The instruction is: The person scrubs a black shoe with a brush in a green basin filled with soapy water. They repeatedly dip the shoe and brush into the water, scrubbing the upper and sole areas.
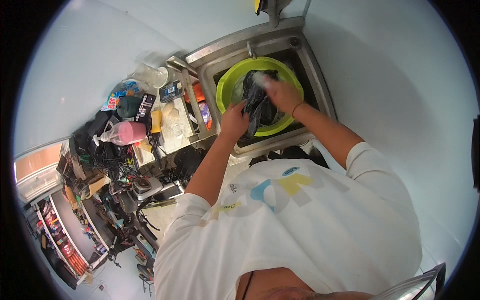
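Far on the left, low down, there is a messy pile of tools and black wires [107,165]. Just above it, a pink spray bottle [127,133] lies on its side on the crowded bench [172,132]. Close by are a dark green pot [129,106] and a yellow bottle [156,121]. A clear plastic cup [150,75] lies tipped over near the wall.

Next comes the metal sink [235,47], set by the pale wall. A bright green bowl [230,80] sits inside the sink.

A dark wet cloth [257,102] lies bunched up in the bowl. It hangs a little over the near rim.

The left hand [234,119] is at the near left edge of the bowl. Its fingers [239,106] are curled tight on the cloth, pinching it.

The right hand [281,94] is over the middle of the bowl, on top of the cloth. Its fingers [266,83] are bent down onto the cloth, with white soap foam around them. I cannot tell if they really grip it or just press on it.

Both bare arms reach up from a white shirt [300,225] at the bottom. The right wrist wears a thin band [297,108].
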`<state>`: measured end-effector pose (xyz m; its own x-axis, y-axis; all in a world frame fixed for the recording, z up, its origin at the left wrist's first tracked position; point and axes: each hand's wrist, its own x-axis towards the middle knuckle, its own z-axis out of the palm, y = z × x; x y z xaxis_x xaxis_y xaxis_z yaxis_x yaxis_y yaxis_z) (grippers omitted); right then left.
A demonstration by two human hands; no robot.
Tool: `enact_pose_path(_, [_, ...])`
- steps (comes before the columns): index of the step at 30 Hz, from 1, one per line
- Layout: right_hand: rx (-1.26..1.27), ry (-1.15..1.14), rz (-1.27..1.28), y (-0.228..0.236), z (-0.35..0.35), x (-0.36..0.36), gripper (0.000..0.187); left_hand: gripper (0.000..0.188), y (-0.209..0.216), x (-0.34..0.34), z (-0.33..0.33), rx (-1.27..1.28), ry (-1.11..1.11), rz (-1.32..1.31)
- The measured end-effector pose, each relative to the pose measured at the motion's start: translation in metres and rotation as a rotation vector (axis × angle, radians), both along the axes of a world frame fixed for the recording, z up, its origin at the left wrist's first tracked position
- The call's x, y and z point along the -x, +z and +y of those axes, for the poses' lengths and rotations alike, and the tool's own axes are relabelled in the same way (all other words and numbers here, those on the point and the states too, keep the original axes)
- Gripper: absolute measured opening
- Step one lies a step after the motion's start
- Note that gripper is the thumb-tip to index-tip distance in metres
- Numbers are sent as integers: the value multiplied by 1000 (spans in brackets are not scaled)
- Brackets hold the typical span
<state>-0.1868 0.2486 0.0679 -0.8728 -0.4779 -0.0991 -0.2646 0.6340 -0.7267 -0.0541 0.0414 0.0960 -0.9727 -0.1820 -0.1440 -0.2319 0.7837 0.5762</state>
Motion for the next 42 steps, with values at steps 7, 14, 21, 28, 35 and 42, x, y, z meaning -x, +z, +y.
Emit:
enact_pose_path(7, [4, 133, 79, -2, -11, -18, 45, 48, -3, 1, -11, 127, -137, 11])
enact_pose_path(14, [39, 174, 86, -11, -2, -25, 39, 47, 12, -2, -9, 226, -262, -15])
enact_pose_path(21, [-17, 189, 63, -5, -6, -37, 37, 49, 3, -1, -4, 212, -293, 12])
enact_pose_path(28, [130, 103, -28, -6, -6, -50, 37, 41, -2, 10, -6, 164, -262, 35])
enact_pose_path(35, [220, 127, 104, -14, -14, -75, 41, 53, 3, 20, -3, 112, -129, 24])
enact_pose_path(42, [215, 101, 71, -31, -9, -72, 46, 55, 4, 24, -1, 28, 16, -46])
